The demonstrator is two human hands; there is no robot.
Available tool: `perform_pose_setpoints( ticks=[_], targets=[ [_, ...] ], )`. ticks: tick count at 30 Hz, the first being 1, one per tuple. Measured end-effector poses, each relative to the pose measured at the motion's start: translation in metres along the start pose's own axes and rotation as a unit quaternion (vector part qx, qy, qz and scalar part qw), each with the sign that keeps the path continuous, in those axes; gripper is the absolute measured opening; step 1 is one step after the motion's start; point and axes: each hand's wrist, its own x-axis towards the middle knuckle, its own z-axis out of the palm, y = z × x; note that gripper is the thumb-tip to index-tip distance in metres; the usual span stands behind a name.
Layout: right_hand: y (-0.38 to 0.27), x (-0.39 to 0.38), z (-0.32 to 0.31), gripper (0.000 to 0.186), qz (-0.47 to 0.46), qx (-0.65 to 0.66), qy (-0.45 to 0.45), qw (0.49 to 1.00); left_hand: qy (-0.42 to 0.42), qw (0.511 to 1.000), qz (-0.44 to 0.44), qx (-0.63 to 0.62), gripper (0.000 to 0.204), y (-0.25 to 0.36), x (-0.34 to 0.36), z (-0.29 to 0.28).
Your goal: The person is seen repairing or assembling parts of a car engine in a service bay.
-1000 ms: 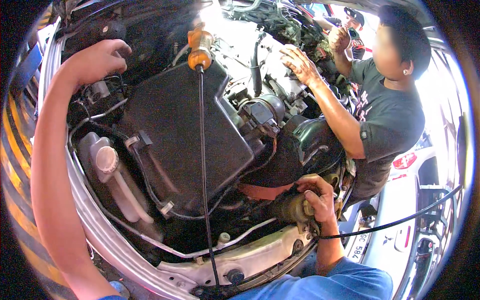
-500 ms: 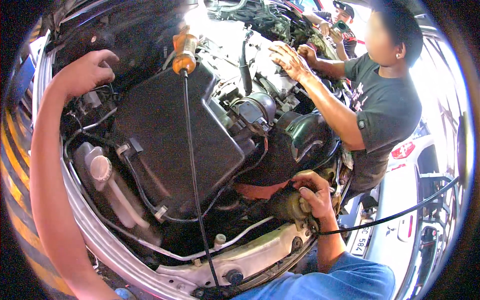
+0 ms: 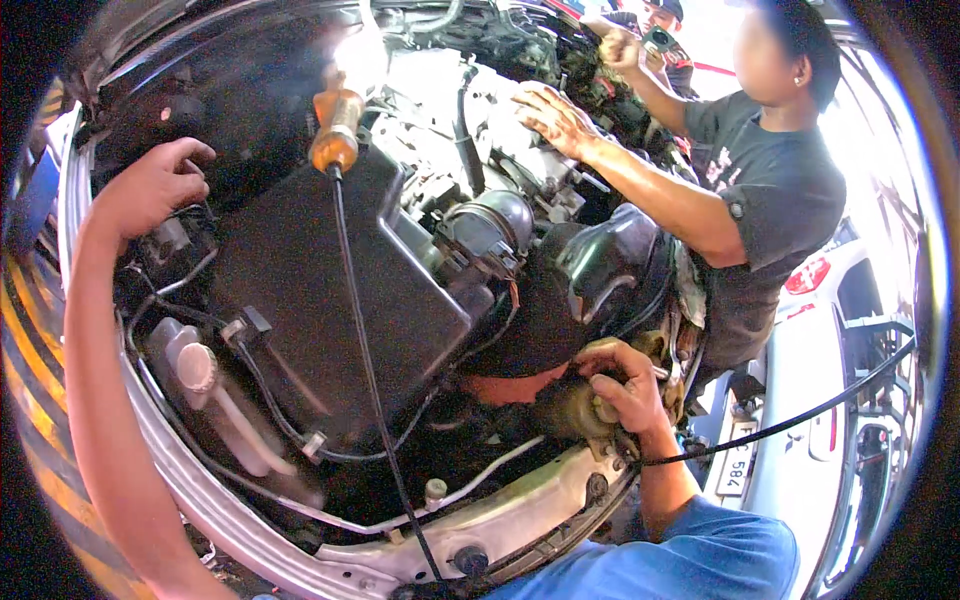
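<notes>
My left hand [image 3: 150, 195] hovers at the engine bay's left side, fingers bent and apart, near dark fittings [image 3: 170, 240] above a translucent reservoir [image 3: 195, 365]. My right hand [image 3: 625, 390] curls round a yellowish cylindrical part [image 3: 598, 410] at the front right of the bay, below a dark curved plastic housing [image 3: 590, 290]. Between my hands lie a large black box cover [image 3: 300, 260] and a lit orange work light [image 3: 335, 140] trailing a black cord over it.
A co-worker [image 3: 770, 200] in a dark shirt leans in from the right, hands on and above the pale engine. Another person [image 3: 665, 45] stands behind. A white car [image 3: 800, 400] is at the right, yellow-and-black stripes [image 3: 30, 350] at the left.
The view has shifted, so the work light and cover appear further left. My left hand sits slightly lower in the picture. The co-worker's far hand lowered, then rose again.
</notes>
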Motion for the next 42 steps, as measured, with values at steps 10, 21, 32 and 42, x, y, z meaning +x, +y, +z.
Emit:
perform_pose_setpoints(
  ticks=[10,21,32,42],
  targets=[
    [-0.007,-0.004,0.004,0.029,0.002,-0.017,0.022,1.000,-0.022,0.997,-0.063,0.028,0.052,0.008,-0.006,0.003],
    [-0.006,-0.006,0.002,0.033,-0.004,-0.022,0.037,0.999,-0.021,0.996,-0.074,0.047,0.052,-0.005,-0.001,0.005],
    [-0.009,-0.001,-0.001,0.027,-0.049,-0.032,-0.005,0.998,-0.017,0.998,-0.062,0.008,0.048,-0.019,0.001,-0.001],
    [-0.005,-0.004,-0.004,0.030,-0.062,0.006,-0.018,0.998,-0.045,0.997,-0.055,-0.010,0.048,-0.023,0.004,0.002]
  ],
)
